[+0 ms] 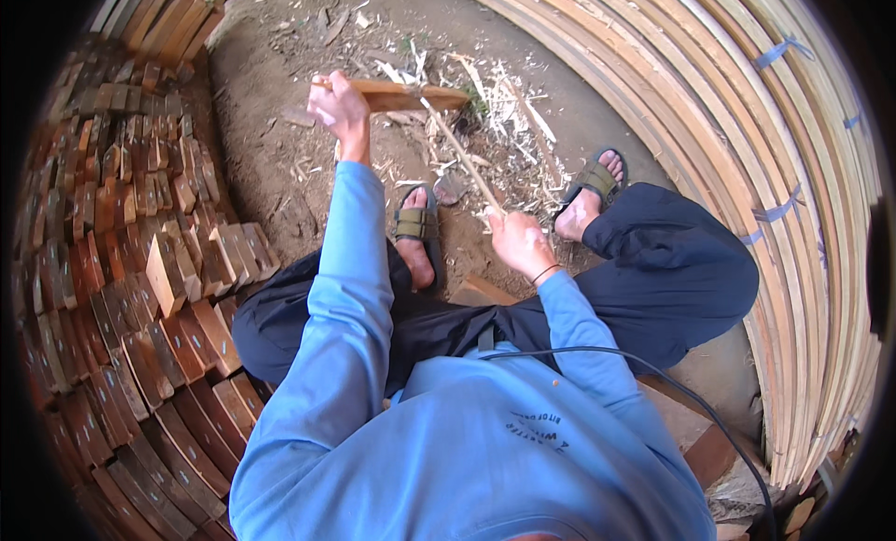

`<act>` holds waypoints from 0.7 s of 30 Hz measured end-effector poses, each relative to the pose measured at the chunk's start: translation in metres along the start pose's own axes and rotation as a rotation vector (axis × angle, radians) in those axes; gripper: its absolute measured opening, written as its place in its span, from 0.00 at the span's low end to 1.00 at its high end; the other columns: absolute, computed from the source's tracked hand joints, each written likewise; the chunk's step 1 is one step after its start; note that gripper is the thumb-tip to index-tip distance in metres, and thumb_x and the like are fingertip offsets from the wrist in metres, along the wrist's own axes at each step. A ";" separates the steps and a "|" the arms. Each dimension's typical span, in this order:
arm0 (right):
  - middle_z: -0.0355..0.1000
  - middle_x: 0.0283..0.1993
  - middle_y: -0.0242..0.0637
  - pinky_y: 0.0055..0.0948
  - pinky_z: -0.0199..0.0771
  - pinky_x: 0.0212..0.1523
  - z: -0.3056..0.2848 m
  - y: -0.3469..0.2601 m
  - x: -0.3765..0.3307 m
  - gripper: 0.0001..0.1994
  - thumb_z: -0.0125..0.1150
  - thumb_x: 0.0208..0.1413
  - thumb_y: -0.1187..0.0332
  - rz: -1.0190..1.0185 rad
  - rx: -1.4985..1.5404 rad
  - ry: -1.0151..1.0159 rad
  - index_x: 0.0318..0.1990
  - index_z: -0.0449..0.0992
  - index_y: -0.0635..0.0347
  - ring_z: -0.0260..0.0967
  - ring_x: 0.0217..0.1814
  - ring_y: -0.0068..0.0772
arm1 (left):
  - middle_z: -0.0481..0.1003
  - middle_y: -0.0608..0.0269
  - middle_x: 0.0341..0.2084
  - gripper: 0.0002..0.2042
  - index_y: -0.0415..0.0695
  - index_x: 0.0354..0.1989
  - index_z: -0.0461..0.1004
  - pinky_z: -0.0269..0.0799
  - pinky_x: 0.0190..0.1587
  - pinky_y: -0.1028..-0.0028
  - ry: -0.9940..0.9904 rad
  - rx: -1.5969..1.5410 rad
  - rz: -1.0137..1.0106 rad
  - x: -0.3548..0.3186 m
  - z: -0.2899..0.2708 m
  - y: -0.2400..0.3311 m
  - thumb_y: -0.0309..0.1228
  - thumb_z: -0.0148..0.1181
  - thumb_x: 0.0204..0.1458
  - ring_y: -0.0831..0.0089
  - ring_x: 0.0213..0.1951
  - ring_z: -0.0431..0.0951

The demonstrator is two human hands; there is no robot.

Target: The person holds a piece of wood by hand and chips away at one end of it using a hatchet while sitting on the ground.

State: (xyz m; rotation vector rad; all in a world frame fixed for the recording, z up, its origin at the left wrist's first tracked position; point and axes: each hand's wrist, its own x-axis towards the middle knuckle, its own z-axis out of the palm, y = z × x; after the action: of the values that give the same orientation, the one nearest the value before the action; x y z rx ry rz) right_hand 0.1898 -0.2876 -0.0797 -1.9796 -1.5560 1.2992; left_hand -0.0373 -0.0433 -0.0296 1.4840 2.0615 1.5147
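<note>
My left hand (341,110), arm stretched forward, is closed around the left end of a flat brown piece of wood (392,97). This piece lies crosswise over the ground and narrows toward its right end. My right hand (519,244) grips the near end of a long, thin wooden handle (465,162). The handle slants forward and left, and its far end meets the piece of wood near the middle. Whether a tool head sits at that end is too small to make out. Pale wood shavings (523,121) lie scattered beneath and to the right.
Stacked short wooden blocks (121,289) rise along the left. On the right, long curved strips of timber (737,121) are bundled with blue ties (782,51). My sandalled feet (417,233) rest on the dirt ground. A black cable (653,365) runs across my right side.
</note>
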 end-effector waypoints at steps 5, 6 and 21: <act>0.45 0.18 0.16 0.12 0.40 0.09 -0.037 -0.022 -0.011 0.22 0.42 0.68 0.41 0.543 1.493 -0.809 0.31 0.57 0.48 0.40 0.12 0.08 | 0.74 0.42 0.19 0.14 0.30 0.21 0.70 0.68 0.34 0.57 0.015 -0.039 0.022 -0.006 0.005 0.016 0.32 0.49 0.48 0.52 0.24 0.75; 0.45 0.17 0.18 0.12 0.40 0.08 -0.041 -0.023 -0.011 0.23 0.43 0.67 0.40 0.556 1.527 -0.827 0.29 0.57 0.48 0.39 0.12 0.09 | 0.74 0.42 0.18 0.14 0.30 0.21 0.71 0.68 0.34 0.57 0.014 -0.004 0.020 -0.007 0.004 0.019 0.31 0.50 0.48 0.52 0.24 0.75; 0.71 0.19 0.57 0.50 0.72 0.27 -0.003 -0.014 -0.017 0.34 0.42 0.68 0.46 -0.077 -0.088 0.168 0.20 0.73 0.69 0.72 0.19 0.54 | 0.73 0.40 0.20 0.14 0.30 0.22 0.68 0.68 0.35 0.55 0.017 -0.007 0.037 -0.001 0.006 0.004 0.33 0.50 0.49 0.49 0.25 0.74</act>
State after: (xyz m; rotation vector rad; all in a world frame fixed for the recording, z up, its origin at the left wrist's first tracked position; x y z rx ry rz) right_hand 0.1837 -0.2967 -0.0605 -2.0025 -1.6160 1.0225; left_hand -0.0306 -0.0405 -0.0299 1.5208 2.0469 1.5510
